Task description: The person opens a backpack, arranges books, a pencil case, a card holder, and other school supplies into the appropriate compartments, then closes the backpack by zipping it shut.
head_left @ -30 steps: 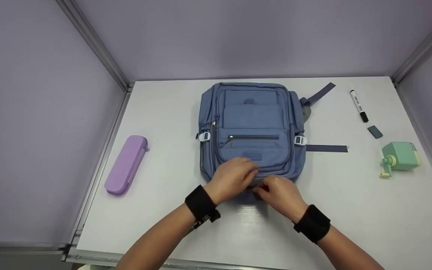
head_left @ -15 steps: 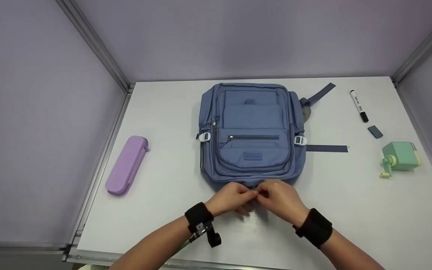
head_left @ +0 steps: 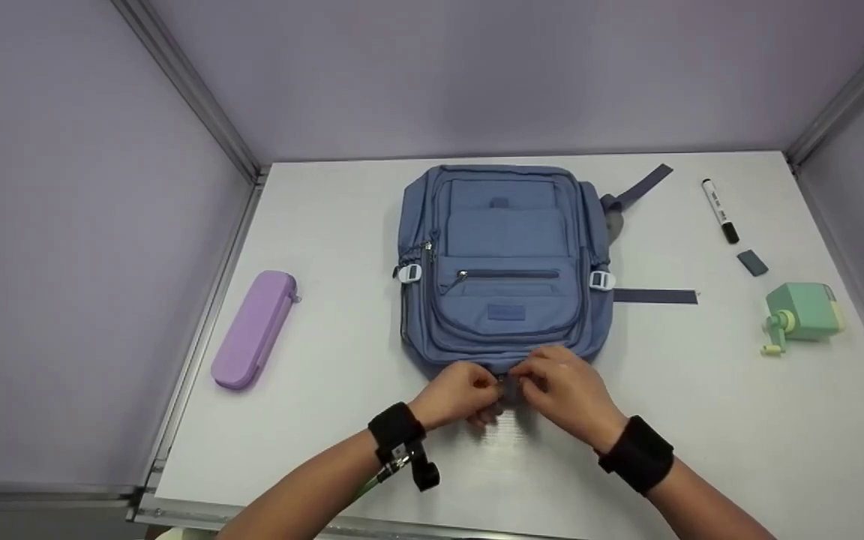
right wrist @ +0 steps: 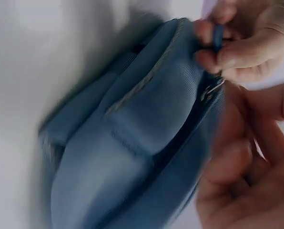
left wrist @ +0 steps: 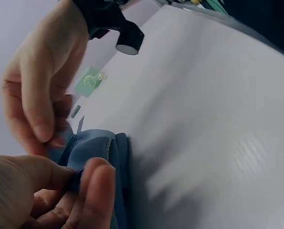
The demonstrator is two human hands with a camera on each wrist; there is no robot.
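Observation:
A blue backpack (head_left: 507, 232) lies front side up on the white table, its near end at both hands. My left hand (head_left: 462, 394) pinches a short blue zipper pull (right wrist: 218, 36) at that end. Close to this pull, a metal zipper slider (right wrist: 213, 88) shows in the right wrist view. My right hand (head_left: 567, 390) is just right of the left, bent fingers right at the bag's near edge. In the left wrist view the right hand (left wrist: 42, 81) hangs above the left hand (left wrist: 61, 195), with nothing visible in its fingers.
A purple pencil case (head_left: 256, 330) lies on the left of the table. On the right are a marker (head_left: 721, 211), a dark eraser-like block (head_left: 752, 262) and a green pencil sharpener with a crank (head_left: 807, 311). Blue straps (head_left: 655, 296) extend from the bag's right side.
The left hand moved from the bag's front down to its near end and pinched the pull. The right hand has drawn slightly away from the left hand's fingertips over the last half second.

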